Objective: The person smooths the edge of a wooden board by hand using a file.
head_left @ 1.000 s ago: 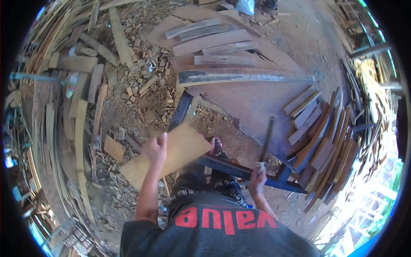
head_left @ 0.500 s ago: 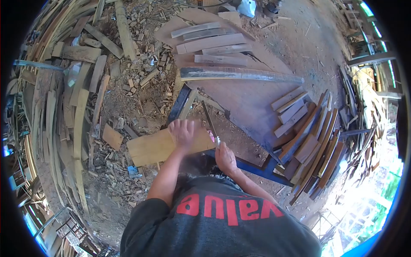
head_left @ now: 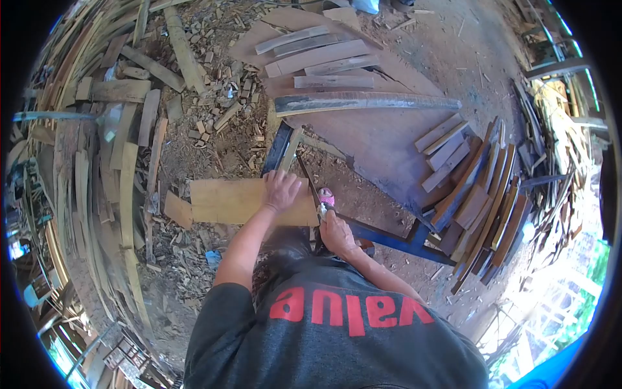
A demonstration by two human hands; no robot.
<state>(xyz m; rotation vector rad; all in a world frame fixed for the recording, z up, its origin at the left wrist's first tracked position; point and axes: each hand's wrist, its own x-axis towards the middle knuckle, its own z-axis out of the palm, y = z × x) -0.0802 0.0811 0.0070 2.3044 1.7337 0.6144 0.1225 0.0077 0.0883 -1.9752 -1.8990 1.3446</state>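
Note:
My left hand [head_left: 280, 190] lies flat on a pale wooden board [head_left: 227, 201] and presses it down, fingers spread near its right end. My right hand [head_left: 335, 231] grips the handle of a thin dark saw-like tool [head_left: 309, 182], whose blade runs up and to the left along the board's right end. The board rests across the blue metal frame [head_left: 389, 238] of a work table. A pink-toed foot [head_left: 326, 196] shows just beyond the right hand.
A reddish table top [head_left: 382, 142] carries a long dark plank [head_left: 363, 102] and several short boards. Stacked planks [head_left: 479, 207] lean at its right edge. Offcuts and wood chips [head_left: 214, 123] cover the dirt ground; long slats [head_left: 97, 181] pile up at left.
The board has swung from tilted to level across the frame. My left hand moved onto its right end. My right hand brought the tool from the right over to the board's edge.

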